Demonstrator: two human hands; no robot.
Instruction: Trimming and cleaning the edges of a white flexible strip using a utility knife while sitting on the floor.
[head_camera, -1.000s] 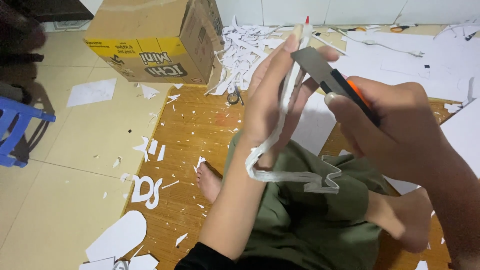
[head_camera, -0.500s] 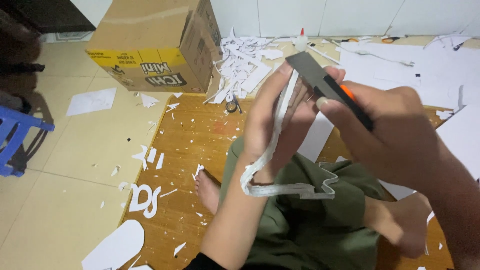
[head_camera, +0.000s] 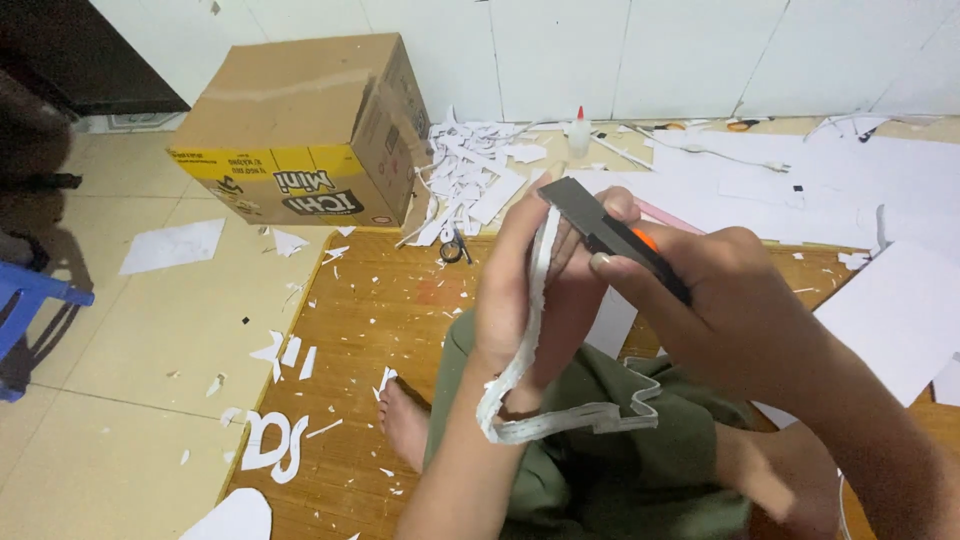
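Observation:
My left hand (head_camera: 520, 290) is raised in front of me and pinches the upper end of a long white foam strip (head_camera: 520, 360). The strip hangs down past my wrist and bends right into a stepped cut-out outline over my lap. My right hand (head_camera: 720, 305) grips a dark utility knife (head_camera: 610, 240) with an orange slider. The knife's front end rests against the top of the strip, at my left fingers. I sit cross-legged in green trousers on a wooden mat (head_camera: 370, 310).
A cardboard box (head_camera: 300, 130) stands at the back left beside a heap of white offcuts (head_camera: 470, 180). Scissors (head_camera: 455, 248) and a glue bottle (head_camera: 579, 133) lie beyond my hands. White sheets (head_camera: 900, 310) cover the floor on the right. Cut-out white letters (head_camera: 272, 445) lie at lower left, a blue stool (head_camera: 25, 320) at far left.
Both hands have shifted slightly down and left in view together with the strip and the knife. The view has tilted up, so the box and wall show more fully.

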